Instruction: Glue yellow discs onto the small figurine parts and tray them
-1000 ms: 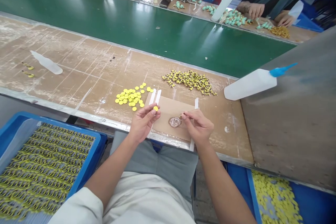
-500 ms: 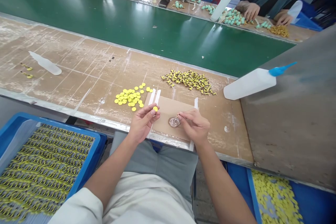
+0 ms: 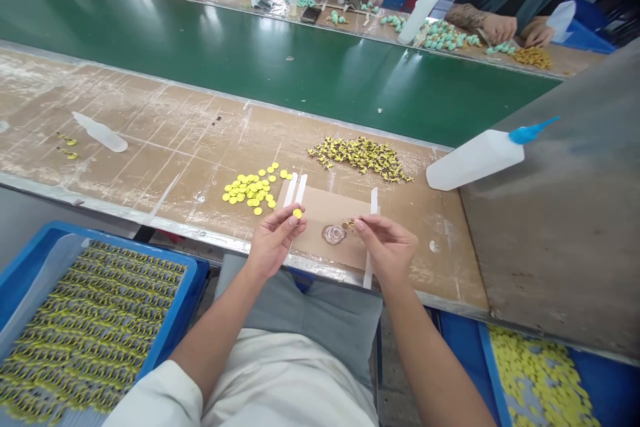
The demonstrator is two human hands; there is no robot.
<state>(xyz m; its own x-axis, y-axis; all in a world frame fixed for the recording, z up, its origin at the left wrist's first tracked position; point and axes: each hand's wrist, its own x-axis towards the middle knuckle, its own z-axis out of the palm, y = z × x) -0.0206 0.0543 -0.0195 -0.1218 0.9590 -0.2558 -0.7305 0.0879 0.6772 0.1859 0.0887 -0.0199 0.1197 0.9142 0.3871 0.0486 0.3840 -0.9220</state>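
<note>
Between thumb and fingers, my left hand (image 3: 274, 235) pinches a small yellow disc (image 3: 298, 213). My right hand (image 3: 389, 245) is closed on a small yellow and brown piece (image 3: 351, 224), held just right of a round clear dish (image 3: 334, 234) of glossy stuff. That dish sits on a cardboard sheet (image 3: 320, 203) taped to the bench. Left of the sheet lies a loose cluster of yellow discs (image 3: 250, 188). A heap of small yellow and dark brown pieces (image 3: 363, 155) lies behind the sheet.
A white bottle with a blue nozzle (image 3: 477, 160) leans against a metal panel (image 3: 565, 213) at right. Blue trays hold finished-looking rows (image 3: 95, 320) at lower left and yellow pieces (image 3: 545, 373) at lower right. Beyond the green belt (image 3: 225, 47), other people's hands work.
My right hand has drawn the small piece rightward, away from the dish, so the piece now shows. My left hand still holds the disc. The view has shifted slightly.
</note>
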